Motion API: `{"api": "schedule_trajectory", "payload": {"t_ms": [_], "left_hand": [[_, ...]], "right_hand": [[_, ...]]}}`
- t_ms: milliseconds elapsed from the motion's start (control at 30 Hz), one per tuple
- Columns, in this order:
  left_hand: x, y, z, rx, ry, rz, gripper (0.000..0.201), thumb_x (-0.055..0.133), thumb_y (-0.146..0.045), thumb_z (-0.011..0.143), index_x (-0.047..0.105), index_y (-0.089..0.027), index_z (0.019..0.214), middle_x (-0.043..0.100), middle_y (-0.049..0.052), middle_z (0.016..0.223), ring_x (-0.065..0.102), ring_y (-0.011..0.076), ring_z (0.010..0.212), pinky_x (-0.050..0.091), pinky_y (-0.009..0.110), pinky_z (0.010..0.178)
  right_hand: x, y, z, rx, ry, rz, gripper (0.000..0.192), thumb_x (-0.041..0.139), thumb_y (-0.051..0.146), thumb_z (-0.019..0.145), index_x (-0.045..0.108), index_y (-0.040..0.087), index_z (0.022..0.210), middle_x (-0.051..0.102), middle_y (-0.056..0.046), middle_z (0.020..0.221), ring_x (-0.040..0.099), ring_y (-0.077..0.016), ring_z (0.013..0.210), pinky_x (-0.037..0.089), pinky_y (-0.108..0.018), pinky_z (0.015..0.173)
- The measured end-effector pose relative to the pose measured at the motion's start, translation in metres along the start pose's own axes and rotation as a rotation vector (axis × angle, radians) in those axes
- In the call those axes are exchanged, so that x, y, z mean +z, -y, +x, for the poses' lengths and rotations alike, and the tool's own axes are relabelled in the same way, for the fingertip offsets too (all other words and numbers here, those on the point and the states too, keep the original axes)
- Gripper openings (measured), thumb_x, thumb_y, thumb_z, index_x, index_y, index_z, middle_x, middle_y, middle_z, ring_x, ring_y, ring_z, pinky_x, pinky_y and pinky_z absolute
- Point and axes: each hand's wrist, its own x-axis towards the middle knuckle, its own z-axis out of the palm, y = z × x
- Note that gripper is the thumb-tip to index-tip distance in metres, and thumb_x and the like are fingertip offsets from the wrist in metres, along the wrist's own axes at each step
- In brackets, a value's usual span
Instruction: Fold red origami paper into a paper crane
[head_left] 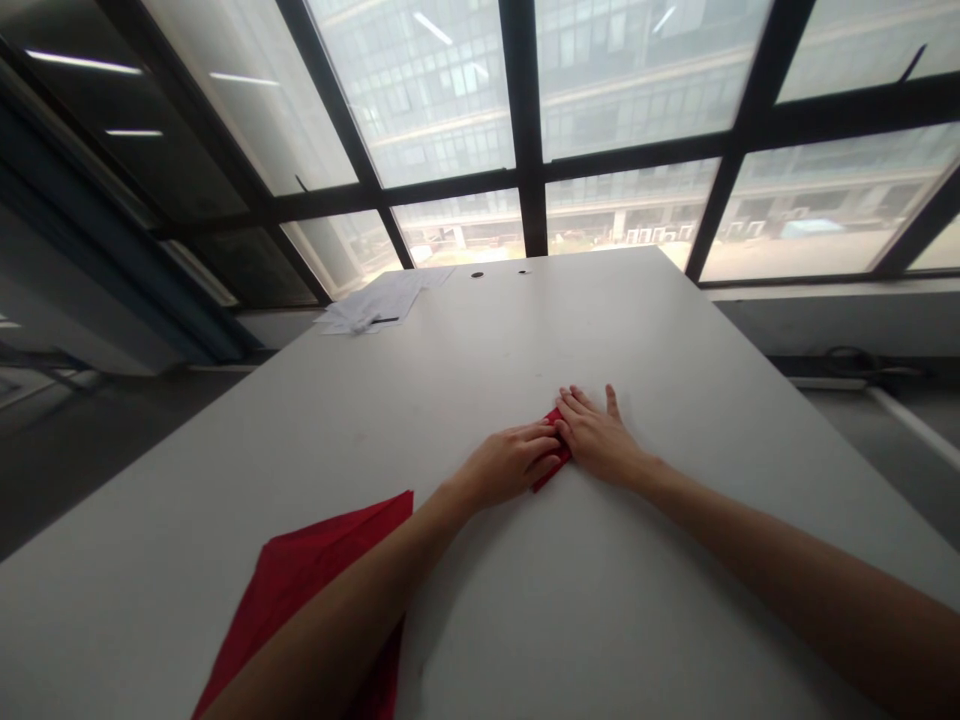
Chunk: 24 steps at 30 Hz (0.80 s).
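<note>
Dark-framed windows (529,130) stand beyond your two grips, past the white surface (637,330). Your right grip (596,440) lies spread open against a small red piece (552,473); your left grip (510,462) covers its left side, whether pinching it I cannot tell. Nearer you, left of both, lies a larger red sheet (319,565).

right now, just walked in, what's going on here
A person at a white table has both hands on a small red piece: the left hand over its near side, the right hand laid flat over its far side. A larger red sheet lies partly under the left forearm, and loose papers sit at the table's far left corner.
</note>
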Motion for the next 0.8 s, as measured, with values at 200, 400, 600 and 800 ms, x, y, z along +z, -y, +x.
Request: {"api": "schedule_trajectory", "payload": {"t_ms": [200, 400, 600, 800], "left_hand": [[0.004, 0.013, -0.004, -0.239, -0.254, 0.070, 0.033, 0.046, -0.016, 0.098, 0.060, -0.023, 0.126, 0.066, 0.007, 0.118, 0.062, 0.0198, 0.112, 0.050, 0.036, 0.101], [0.003, 0.020, -0.006, -0.151, -0.164, 0.055, 0.025, 0.058, -0.020, 0.093, 0.068, -0.026, 0.116, 0.066, 0.005, 0.119, 0.061, 0.0205, 0.112, 0.049, 0.038, 0.103], [0.007, 0.019, -0.006, -0.093, -0.085, 0.012, 0.029, 0.060, -0.018, 0.091, 0.067, -0.026, 0.118, 0.064, 0.004, 0.129, 0.057, 0.0209, 0.123, 0.045, 0.037, 0.109], [0.006, 0.021, -0.007, -0.144, -0.171, 0.058, 0.024, 0.056, -0.021, 0.095, 0.068, -0.026, 0.115, 0.068, 0.005, 0.118, 0.062, 0.0203, 0.112, 0.049, 0.039, 0.101]], "right_hand": [[-0.001, 0.002, 0.002, 0.042, 0.029, 0.048, 0.051, 0.022, 0.028, 0.101, 0.038, 0.014, 0.148, 0.031, -0.013, 0.159, 0.019, -0.0274, 0.150, -0.004, -0.070, 0.113], [0.001, 0.001, 0.004, 0.080, -0.017, 0.108, 0.051, 0.027, 0.030, 0.101, 0.036, 0.016, 0.149, 0.029, -0.013, 0.160, 0.017, -0.0278, 0.150, 0.005, -0.069, 0.113], [-0.008, 0.004, 0.002, 0.048, -0.213, 0.176, 0.035, 0.042, 0.025, 0.097, 0.061, 0.023, 0.126, 0.056, -0.011, 0.140, 0.042, -0.0254, 0.134, 0.018, -0.053, 0.113], [-0.012, 0.004, 0.001, 0.001, -0.186, 0.196, 0.017, 0.058, 0.025, 0.091, 0.074, 0.026, 0.097, 0.067, -0.006, 0.103, 0.053, -0.0238, 0.106, 0.033, -0.041, 0.095]]}}
